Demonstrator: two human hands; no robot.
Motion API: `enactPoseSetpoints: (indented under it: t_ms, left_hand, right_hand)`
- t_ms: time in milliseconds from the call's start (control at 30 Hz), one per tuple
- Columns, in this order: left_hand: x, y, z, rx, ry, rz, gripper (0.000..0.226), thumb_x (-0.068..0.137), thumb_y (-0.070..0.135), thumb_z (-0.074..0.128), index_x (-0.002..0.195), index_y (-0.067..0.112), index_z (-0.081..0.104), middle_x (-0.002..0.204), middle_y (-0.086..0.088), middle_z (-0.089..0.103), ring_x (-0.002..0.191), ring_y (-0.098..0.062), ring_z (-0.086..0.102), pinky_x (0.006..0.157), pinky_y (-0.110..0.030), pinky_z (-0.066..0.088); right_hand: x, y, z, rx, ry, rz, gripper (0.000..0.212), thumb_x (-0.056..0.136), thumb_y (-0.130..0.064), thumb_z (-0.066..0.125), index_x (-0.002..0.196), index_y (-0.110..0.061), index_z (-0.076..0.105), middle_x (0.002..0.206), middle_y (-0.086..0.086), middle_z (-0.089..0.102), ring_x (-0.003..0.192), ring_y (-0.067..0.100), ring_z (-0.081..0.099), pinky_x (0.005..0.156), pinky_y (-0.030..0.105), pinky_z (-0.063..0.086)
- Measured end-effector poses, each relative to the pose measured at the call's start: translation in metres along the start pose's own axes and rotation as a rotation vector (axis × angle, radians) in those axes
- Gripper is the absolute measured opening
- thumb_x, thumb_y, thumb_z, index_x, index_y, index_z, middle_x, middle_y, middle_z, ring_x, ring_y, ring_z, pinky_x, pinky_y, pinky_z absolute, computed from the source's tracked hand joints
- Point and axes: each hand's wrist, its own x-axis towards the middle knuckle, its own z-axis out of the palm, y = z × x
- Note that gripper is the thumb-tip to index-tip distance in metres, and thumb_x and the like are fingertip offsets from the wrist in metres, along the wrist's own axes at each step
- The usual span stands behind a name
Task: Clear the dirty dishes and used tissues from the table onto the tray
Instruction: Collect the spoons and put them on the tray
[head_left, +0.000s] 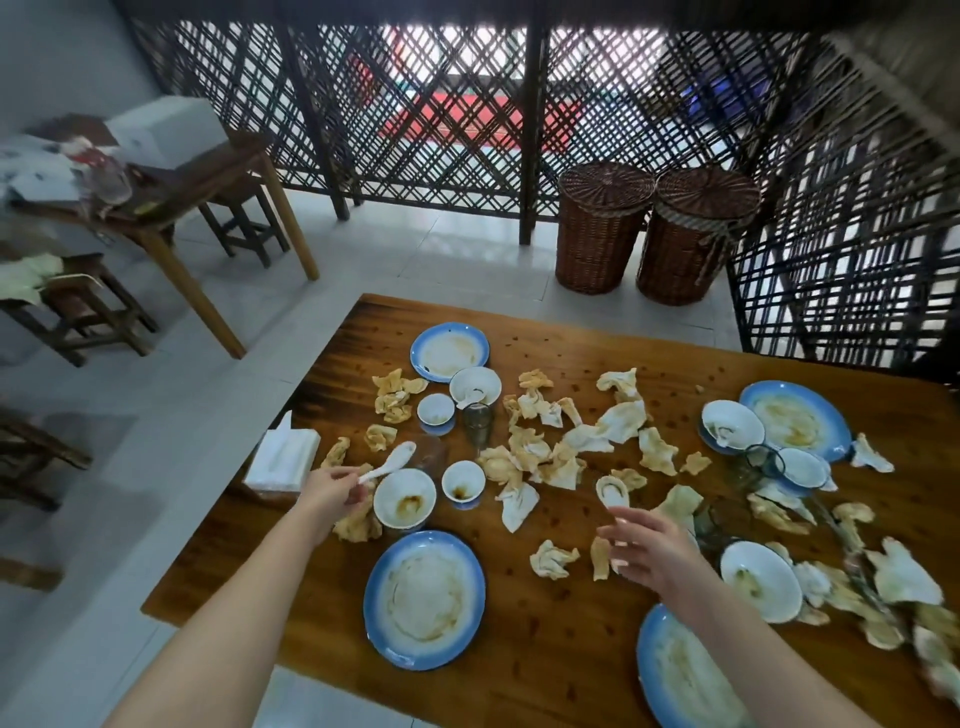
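My left hand (332, 491) pinches the handle of a white ceramic spoon (392, 460) just above a dirty white bowl (404, 500). My right hand (644, 545) holds the handle of a second white spoon (613, 491) over the wooden table (545, 639). Several blue-rimmed plates lie around, one at the near left (423, 597), one at the near right (680, 675), one at the far left (449, 351) and one at the far right (797, 421). Small cups (463, 483) and crumpled stained tissues (524, 452) are scattered across the middle. No tray is in view.
A white tissue box (283, 457) stands at the table's left edge. A glass (478, 421) stands among the dishes. Two wicker baskets (602, 226) sit on the floor beyond the table by a lattice screen. A second table (171, 182) and stools stand at the left.
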Motion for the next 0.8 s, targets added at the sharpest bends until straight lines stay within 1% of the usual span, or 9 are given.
enactPoseSetpoints:
  t_ms: [100,167,267,400,533,567,633,733,800]
  left_hand:
    - [-0.039,0.003,0.027,-0.082,-0.064,0.023,0.029,0.1,0.007,0.047,0.127,0.001,0.054,0.107,-0.018,0.063,0.09,-0.027,0.063,0.084,-0.037,0.051]
    - [-0.066,-0.001,0.055,-0.09,-0.107,0.074,0.03,0.1,0.01,0.049,0.128,0.003,0.053,0.103,-0.014,0.064,0.081,-0.022,0.061,0.074,-0.032,0.048]
    - [-0.103,-0.012,0.108,-0.089,-0.2,0.128,0.034,0.099,0.014,0.052,0.131,0.004,0.051,0.099,-0.009,0.064,0.075,-0.018,0.057,0.061,-0.027,0.039]
    - [-0.156,-0.037,0.195,-0.077,-0.345,0.098,0.034,0.098,0.015,0.053,0.131,0.009,0.051,0.095,-0.002,0.064,0.081,-0.017,0.06,0.059,-0.027,0.044]
    - [-0.215,-0.07,0.286,-0.015,-0.479,0.128,0.035,0.098,0.008,0.052,0.132,0.003,0.05,0.08,-0.002,0.064,0.059,-0.012,0.06,0.039,-0.016,0.042]
    - [-0.228,-0.077,0.307,0.0,-0.522,0.134,0.036,0.098,0.006,0.051,0.133,-0.001,0.049,0.078,-0.003,0.064,0.054,-0.012,0.059,0.041,-0.018,0.042]
    - [-0.254,-0.086,0.347,0.068,-0.59,0.151,0.037,0.098,0.008,0.051,0.134,-0.001,0.048,0.083,-0.005,0.063,0.06,-0.014,0.058,0.05,-0.025,0.039]
    - [-0.292,-0.093,0.403,0.117,-0.666,0.163,0.029,0.098,0.012,0.054,0.127,0.01,0.053,0.09,-0.004,0.065,0.066,-0.015,0.059,0.048,-0.022,0.039]
    - [-0.316,-0.095,0.438,0.162,-0.715,0.175,0.021,0.097,0.012,0.056,0.117,0.013,0.058,0.087,-0.002,0.067,0.062,-0.012,0.063,0.047,-0.02,0.041]
  right_hand:
    - [-0.022,0.015,-0.031,0.056,0.003,-0.035,0.018,0.095,-0.012,0.056,0.111,-0.015,0.064,0.101,0.011,0.071,0.095,0.029,0.065,0.08,0.038,0.051]
    - [-0.038,0.029,-0.058,0.085,0.028,-0.049,0.017,0.095,-0.013,0.056,0.11,-0.017,0.065,0.098,0.01,0.072,0.092,0.028,0.065,0.074,0.036,0.049]
    - [-0.062,0.058,-0.106,0.106,0.07,-0.049,0.015,0.095,-0.018,0.056,0.107,-0.021,0.064,0.092,0.004,0.073,0.088,0.024,0.067,0.078,0.039,0.049]
    - [-0.096,0.112,-0.178,0.153,0.178,-0.062,0.016,0.096,-0.017,0.054,0.107,-0.021,0.064,0.087,0.001,0.075,0.08,0.019,0.07,0.083,0.041,0.053]
    - [-0.14,0.163,-0.25,0.234,0.277,-0.059,0.015,0.098,-0.018,0.052,0.107,-0.022,0.063,0.086,-0.002,0.075,0.084,0.021,0.07,0.078,0.036,0.054]
    - [-0.151,0.172,-0.267,0.261,0.308,-0.052,0.015,0.098,-0.018,0.051,0.106,-0.022,0.063,0.086,-0.001,0.075,0.084,0.021,0.07,0.078,0.036,0.053]
    - [-0.173,0.189,-0.3,0.32,0.37,-0.042,0.015,0.098,-0.016,0.05,0.106,-0.02,0.062,0.088,0.002,0.075,0.084,0.023,0.069,0.075,0.035,0.053]
    - [-0.202,0.209,-0.343,0.407,0.441,-0.061,0.015,0.098,-0.012,0.051,0.106,-0.017,0.062,0.09,0.007,0.074,0.076,0.022,0.066,0.062,0.029,0.051]
    - [-0.216,0.222,-0.369,0.443,0.478,-0.072,0.016,0.098,-0.012,0.05,0.107,-0.016,0.062,0.09,0.007,0.074,0.072,0.02,0.065,0.062,0.028,0.048]
